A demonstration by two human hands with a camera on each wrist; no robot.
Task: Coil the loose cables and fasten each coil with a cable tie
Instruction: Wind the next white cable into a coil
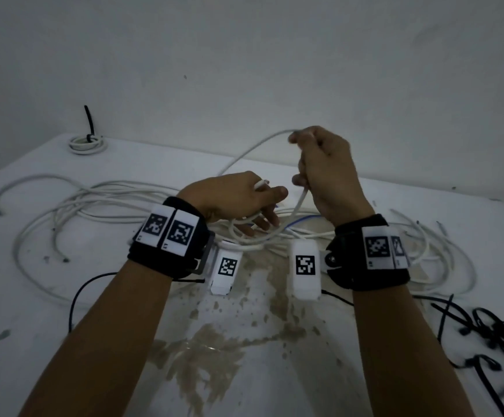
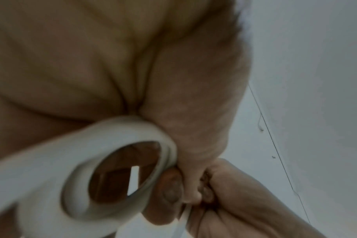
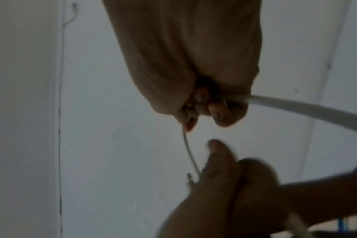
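A long white cable (image 1: 100, 203) sprawls in loose loops over the white table (image 1: 49, 311). My left hand (image 1: 244, 203) grips a small coil of it (image 2: 120, 161), with the cable's end poking out above my thumb. My right hand (image 1: 320, 164) is raised a little above and to the right of the left, its fingers curled round the same cable (image 3: 296, 107), which arcs away to the left. A short stretch of cable (image 1: 300, 203) hangs between the two hands. A finished white coil (image 1: 87, 144) bound with a black tie lies at the table's far left corner.
A tangle of black cable (image 1: 491, 341) lies at the right front of the table. A bit of blue cable (image 1: 305, 219) shows under the white loops near my right wrist. Brown stains (image 1: 214, 341) mark the table between my forearms. A plain wall stands behind.
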